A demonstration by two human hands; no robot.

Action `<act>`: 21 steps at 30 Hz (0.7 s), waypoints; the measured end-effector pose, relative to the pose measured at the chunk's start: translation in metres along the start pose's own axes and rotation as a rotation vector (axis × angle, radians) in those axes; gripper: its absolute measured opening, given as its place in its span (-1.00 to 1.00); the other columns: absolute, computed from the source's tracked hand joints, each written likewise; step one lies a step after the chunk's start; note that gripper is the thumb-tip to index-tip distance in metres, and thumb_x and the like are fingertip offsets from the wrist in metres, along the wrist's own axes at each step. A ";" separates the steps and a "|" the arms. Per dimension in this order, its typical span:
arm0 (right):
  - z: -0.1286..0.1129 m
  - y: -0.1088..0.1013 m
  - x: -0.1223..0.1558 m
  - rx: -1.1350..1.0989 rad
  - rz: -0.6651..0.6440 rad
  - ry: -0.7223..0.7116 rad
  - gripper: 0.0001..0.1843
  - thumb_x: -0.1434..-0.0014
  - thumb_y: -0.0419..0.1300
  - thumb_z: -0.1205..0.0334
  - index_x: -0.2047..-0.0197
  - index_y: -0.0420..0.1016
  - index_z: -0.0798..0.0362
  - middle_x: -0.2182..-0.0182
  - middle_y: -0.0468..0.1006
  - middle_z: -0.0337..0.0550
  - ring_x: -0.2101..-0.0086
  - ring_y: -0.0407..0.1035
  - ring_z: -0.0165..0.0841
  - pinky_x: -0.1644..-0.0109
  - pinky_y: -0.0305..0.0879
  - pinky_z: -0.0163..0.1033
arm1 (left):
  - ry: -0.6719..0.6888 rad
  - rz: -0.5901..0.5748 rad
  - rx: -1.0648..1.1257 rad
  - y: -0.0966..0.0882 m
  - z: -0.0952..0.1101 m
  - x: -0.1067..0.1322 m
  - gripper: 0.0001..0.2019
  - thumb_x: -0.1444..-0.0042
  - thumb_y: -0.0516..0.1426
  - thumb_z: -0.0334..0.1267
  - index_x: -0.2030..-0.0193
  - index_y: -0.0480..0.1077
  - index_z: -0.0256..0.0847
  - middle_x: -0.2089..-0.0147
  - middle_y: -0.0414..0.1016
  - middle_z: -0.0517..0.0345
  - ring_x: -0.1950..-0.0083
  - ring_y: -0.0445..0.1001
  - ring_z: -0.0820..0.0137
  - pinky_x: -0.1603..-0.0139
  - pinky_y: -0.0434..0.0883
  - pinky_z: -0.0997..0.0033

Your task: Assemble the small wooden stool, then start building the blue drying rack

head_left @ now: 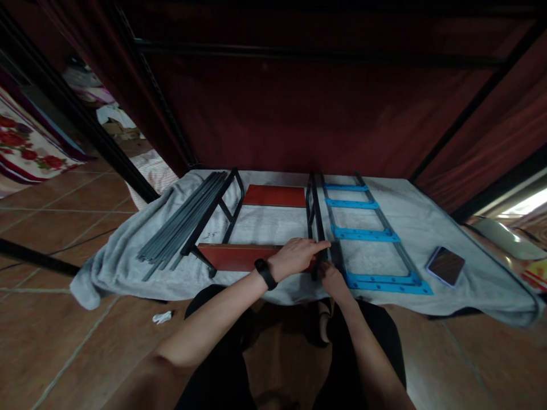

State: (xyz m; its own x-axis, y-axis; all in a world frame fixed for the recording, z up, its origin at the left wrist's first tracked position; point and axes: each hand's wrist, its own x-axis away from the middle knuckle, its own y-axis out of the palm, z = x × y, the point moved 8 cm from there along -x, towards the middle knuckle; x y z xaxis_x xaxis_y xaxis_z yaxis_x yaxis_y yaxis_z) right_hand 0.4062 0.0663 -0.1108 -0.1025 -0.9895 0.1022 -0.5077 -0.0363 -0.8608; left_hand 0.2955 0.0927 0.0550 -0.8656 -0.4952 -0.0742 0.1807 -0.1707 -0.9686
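My left hand (297, 254), with a black band on its wrist, rests over the right end of the near reddish-brown board (239, 257). Its index finger reaches across the right black metal frame (317, 213), and the other fingers curl down at that frame, partly hidden. Close beside it, my right hand (334, 280) pinches at the frame's near end; whatever is between those fingers is too small to make out. A second reddish-brown board (273, 196) lies between the two frames at the back. The left black frame (213, 219) stands at the boards' other end.
Grey rods (183, 219) lie bundled at left on the grey blanket (273, 225). Grey rails with blue crosspieces (367, 234) lie at right, near a phone (445, 265). Small metal pieces (211, 234) sit by the left frame. A dark red curtain (299, 114) hangs behind.
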 end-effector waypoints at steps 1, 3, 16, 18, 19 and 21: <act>0.000 -0.002 0.000 -0.006 -0.002 0.000 -0.65 -0.26 -0.02 0.49 -0.02 0.46 0.12 0.02 0.52 0.03 0.08 0.44 -0.30 0.04 0.28 -0.29 | -0.004 0.001 0.015 -0.001 -0.001 -0.001 -0.45 -0.24 0.00 -0.43 -0.37 0.20 -0.03 -0.09 0.53 0.09 -0.04 0.52 0.26 0.01 0.41 0.32; -0.001 -0.004 -0.001 -0.002 -0.009 0.009 -0.67 -0.26 -0.02 0.48 0.01 0.46 0.13 0.03 0.51 0.03 0.09 0.43 -0.31 0.05 0.27 -0.30 | -0.006 -0.007 0.040 -0.002 0.000 -0.003 -0.44 -0.24 0.00 -0.44 -0.37 0.20 -0.03 -0.10 0.54 0.09 -0.05 0.52 0.25 -0.01 0.42 0.31; -0.001 -0.005 0.001 -0.043 -0.051 0.057 -0.69 -0.25 0.03 0.46 0.01 0.49 0.09 0.06 0.52 -0.03 0.09 0.44 -0.34 0.04 0.25 -0.35 | -0.021 -0.050 0.027 0.004 0.000 -0.002 -0.40 -0.24 0.01 -0.44 -0.40 0.14 0.07 -0.19 0.50 0.20 -0.12 0.51 0.29 -0.07 0.41 0.33; -0.001 -0.005 0.001 -0.042 -0.042 0.058 -0.67 -0.25 0.03 0.46 -0.01 0.48 0.10 0.06 0.53 -0.02 0.08 0.45 -0.32 0.04 0.25 -0.34 | -0.027 -0.056 -0.009 0.004 0.001 -0.002 -0.40 -0.26 0.00 -0.42 -0.42 0.09 0.07 -0.16 0.52 0.18 -0.10 0.53 0.28 -0.05 0.41 0.33; -0.002 -0.006 0.001 -0.035 -0.034 0.057 -0.67 -0.26 0.02 0.46 -0.02 0.48 0.11 0.06 0.53 -0.01 0.08 0.45 -0.31 0.03 0.26 -0.33 | -0.032 -0.062 -0.029 0.004 0.001 -0.002 -0.39 -0.28 0.00 -0.40 -0.43 0.06 0.07 -0.14 0.53 0.16 -0.09 0.53 0.27 -0.04 0.41 0.32; -0.003 -0.007 0.002 -0.020 -0.019 0.054 -0.67 -0.28 -0.02 0.46 -0.02 0.47 0.12 0.07 0.53 0.02 0.07 0.45 -0.30 0.03 0.26 -0.32 | -0.046 -0.071 -0.076 0.005 0.001 0.000 -0.37 -0.30 0.01 -0.35 -0.47 -0.03 0.04 -0.10 0.55 0.11 -0.06 0.55 0.25 -0.04 0.41 0.30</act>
State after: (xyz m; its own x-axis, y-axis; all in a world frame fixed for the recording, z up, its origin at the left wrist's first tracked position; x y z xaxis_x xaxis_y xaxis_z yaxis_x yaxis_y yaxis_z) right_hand 0.4071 0.0648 -0.1025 -0.1387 -0.9795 0.1459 -0.5271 -0.0517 -0.8482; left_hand 0.2971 0.0911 0.0506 -0.8521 -0.5234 0.0042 0.0828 -0.1426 -0.9863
